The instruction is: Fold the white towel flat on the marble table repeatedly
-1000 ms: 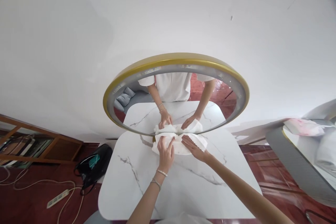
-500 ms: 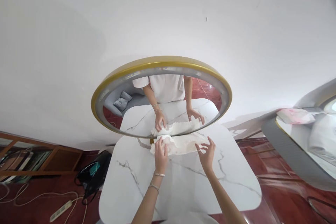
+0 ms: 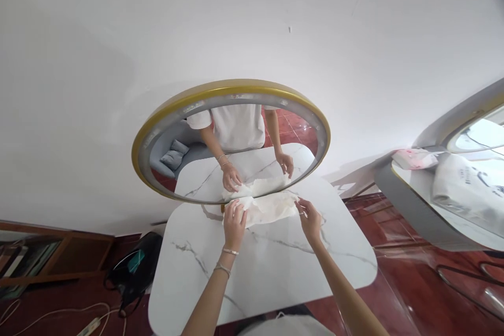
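A thin, wrinkled white cloth lies stretched sideways on the marble-patterned white table, close against the foot of a round gold-rimmed mirror. At its left end my left hand has its fingers curled over the fabric, with the thumb by the lower edge. My right hand pinches the cloth's right end between thumb and fingertips. Two bracelets circle my left wrist. Both hands and the cloth are reflected in the mirror.
To the right stands a second table with a pink-and-white packet, a white printed bag and another mirror. On the floor at left are a black bag, a power strip with cables and a wooden shelf.
My right hand has closed from spread fingers onto the cloth's right end. My left hand stays at the left end. The view has shifted slightly to the right.
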`<state>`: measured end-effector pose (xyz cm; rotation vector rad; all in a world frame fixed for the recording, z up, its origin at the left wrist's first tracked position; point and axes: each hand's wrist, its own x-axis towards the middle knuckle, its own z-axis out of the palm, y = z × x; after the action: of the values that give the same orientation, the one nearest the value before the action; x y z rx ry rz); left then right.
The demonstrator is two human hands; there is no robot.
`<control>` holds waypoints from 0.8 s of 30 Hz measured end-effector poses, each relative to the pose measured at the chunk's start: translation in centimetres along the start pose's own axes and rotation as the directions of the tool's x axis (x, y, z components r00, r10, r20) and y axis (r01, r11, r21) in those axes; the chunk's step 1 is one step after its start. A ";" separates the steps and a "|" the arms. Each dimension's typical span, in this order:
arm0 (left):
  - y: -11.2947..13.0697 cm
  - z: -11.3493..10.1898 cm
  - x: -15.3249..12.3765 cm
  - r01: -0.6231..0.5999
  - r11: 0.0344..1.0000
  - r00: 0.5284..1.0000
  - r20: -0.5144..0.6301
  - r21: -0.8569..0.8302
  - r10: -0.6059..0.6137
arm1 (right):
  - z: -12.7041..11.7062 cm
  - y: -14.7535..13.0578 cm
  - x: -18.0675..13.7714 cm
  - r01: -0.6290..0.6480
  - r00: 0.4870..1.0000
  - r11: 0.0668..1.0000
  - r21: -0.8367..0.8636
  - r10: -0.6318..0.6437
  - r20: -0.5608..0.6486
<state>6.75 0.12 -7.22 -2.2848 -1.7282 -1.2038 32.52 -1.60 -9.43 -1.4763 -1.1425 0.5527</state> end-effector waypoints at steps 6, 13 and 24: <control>-0.5 -0.4 1.0 -0.149 0.989 0.986 0.082 0.011 0.147 | -0.1 -0.6 1.0 0.063 0.998 0.994 -0.093 -0.060 0.031; -1.0 -1.1 1.7 -0.201 0.979 0.971 0.139 0.030 0.195 | 0.0 -0.2 2.7 0.001 0.999 0.993 -0.118 -0.006 -0.042; -2.0 -1.9 1.8 -0.182 0.982 0.974 0.129 -0.052 0.187 | -1.5 -1.6 3.7 -0.009 0.998 0.996 -0.090 0.014 0.057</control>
<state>4.19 1.52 -5.67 -2.5368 -1.4987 -1.0831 34.81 0.72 -6.66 -1.5531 -1.2180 0.5608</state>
